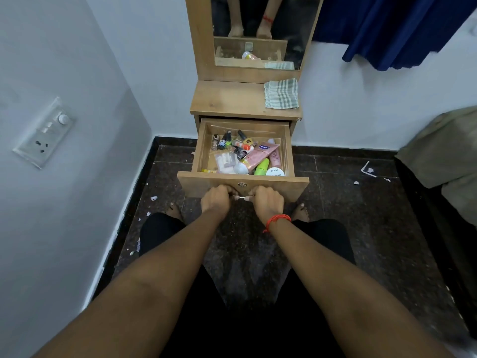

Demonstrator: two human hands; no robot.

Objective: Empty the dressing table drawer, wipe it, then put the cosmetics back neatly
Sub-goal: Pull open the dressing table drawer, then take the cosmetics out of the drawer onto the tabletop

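Note:
The wooden drawer (pixel 201 151) of the dressing table stands pulled out, full of cosmetics: small nail-polish bottles (pixel 222 142), a pink tube (pixel 258 155), a green bottle (pixel 262 167), a white jar (pixel 277 172) and a clear packet (pixel 225 159). My left hand (pixel 215 198) and my right hand (pixel 267 201) are both closed on the metal drawer handle (pixel 241 197) at the front panel, just below the lock. A folded green-and-white checked cloth (pixel 281 94) lies on the table top (pixel 227 99) at the right.
A mirror (pixel 258 32) rises behind the table top. A white wall with a switch panel (pixel 45 133) is on the left. A blue curtain (pixel 402 29) hangs at the upper right, and a bed edge (pixel 438 151) sits at the right. Paper scraps litter the dark floor (pixel 348 202).

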